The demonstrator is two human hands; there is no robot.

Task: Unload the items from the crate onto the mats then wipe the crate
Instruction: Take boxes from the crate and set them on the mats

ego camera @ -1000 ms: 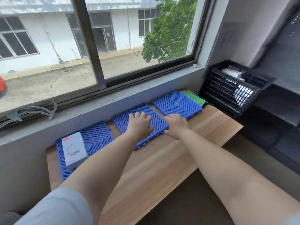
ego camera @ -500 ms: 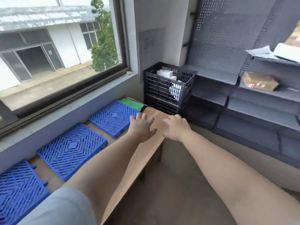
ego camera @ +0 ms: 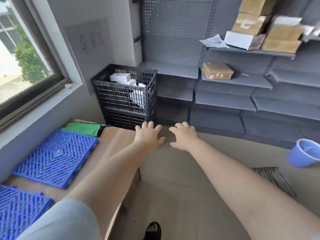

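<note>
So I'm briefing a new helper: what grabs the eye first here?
Two bare hands, left hand and right hand, reach open toward the black crate in the corner, white boxes still inside. Bright blue mats lie on the wooden table under the window.

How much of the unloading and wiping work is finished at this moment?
Little looks done: the two blue plastic grid mats in view are bare, and white boxes sit in the black plastic crate. In hand: left hand and right hand reach toward it, holding nothing. Left: unloading, then wiping, perhaps using the green cloth.
</note>
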